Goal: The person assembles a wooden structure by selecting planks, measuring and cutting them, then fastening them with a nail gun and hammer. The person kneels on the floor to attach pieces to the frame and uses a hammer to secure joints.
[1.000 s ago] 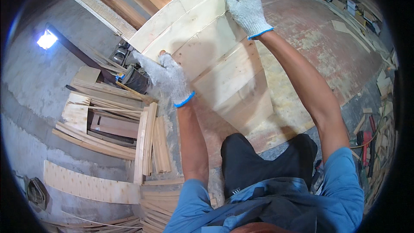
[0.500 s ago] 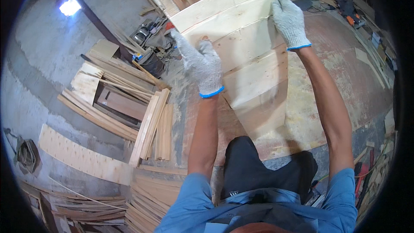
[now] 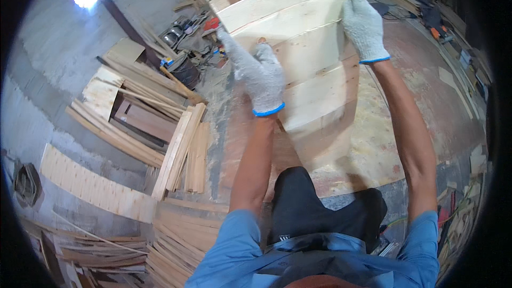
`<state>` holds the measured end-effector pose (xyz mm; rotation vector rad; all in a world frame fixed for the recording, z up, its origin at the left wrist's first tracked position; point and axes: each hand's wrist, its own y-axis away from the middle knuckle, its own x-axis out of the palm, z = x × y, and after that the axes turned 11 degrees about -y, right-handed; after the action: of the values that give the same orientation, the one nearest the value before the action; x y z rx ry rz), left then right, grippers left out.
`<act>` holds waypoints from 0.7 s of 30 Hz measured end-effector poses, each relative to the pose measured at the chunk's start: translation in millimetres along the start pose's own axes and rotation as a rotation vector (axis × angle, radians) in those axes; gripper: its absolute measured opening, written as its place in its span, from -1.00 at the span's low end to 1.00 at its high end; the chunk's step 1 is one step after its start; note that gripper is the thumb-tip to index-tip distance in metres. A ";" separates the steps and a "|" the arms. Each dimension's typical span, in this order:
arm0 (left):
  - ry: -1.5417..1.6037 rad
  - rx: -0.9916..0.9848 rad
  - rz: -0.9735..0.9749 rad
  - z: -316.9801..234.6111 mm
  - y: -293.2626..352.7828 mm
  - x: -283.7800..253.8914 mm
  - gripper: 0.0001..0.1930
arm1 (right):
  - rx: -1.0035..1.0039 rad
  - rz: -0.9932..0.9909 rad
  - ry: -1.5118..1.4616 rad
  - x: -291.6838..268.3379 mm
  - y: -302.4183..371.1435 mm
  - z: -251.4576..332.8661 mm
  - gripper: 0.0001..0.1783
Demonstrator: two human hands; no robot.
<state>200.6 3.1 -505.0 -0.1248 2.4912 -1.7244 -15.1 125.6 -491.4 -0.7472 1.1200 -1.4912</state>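
A broad, pale wooden panel [image 3: 306, 34], with seams running across it like joined boards, is tilted up in front of me. My left hand [image 3: 258, 74], in a whitish knit glove with a blue cuff, grips its left edge, thumb on the near face. At the upper right corner, my right hand [image 3: 365, 25], gloved the same way, is closed around the panel's right edge. The fingers behind the panel are hidden. Its lower part reaches down toward the dusty reddish board on the floor, where I cannot tell if it touches.
Stacked wood strips [image 3: 184, 149] lie to the left, beside a long pale plank [image 3: 96, 184]. A dark bucket [image 3: 184, 72] and tools stand by the far left wall. The reddish board [image 3: 421, 90], strewn with sawdust, spreads to the right. Offcuts line the right side.
Both hands and the panel have shifted slightly to the right in view, the left hand more than the right. Surroundings on the left have slid a little leftward. Both grips stay.
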 end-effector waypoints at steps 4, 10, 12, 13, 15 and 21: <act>-0.091 0.027 0.029 -5.1 1.9 -7.5 -0.13 | -0.055 -0.040 -0.040 3.6 5.5 3.5 -0.49; -0.019 -0.073 0.053 -6.9 1.1 -2.9 -0.11 | -0.032 -0.020 -0.115 -7.6 2.9 11.5 -0.48; -0.046 -0.030 0.027 -7.4 0.8 0.2 -0.12 | 0.038 0.066 -0.146 -15.9 2.8 5.7 -0.46; -0.079 -0.020 0.023 -8.3 1.2 1.6 -0.12 | 0.030 0.061 -0.174 -19.8 4.6 2.5 -0.47; -0.110 0.000 0.022 -14.9 0.6 2.5 -0.13 | 0.112 0.073 -0.247 -37.9 11.0 -0.6 -0.47; 0.045 -0.062 0.080 -8.9 1.8 -5.8 -0.16 | 0.648 0.076 -0.458 -126.5 201.3 -81.1 -0.46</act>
<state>205.1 12.7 -503.3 0.0087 2.5447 -1.6379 16.7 272.2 -693.0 -0.5354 0.2826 -1.4046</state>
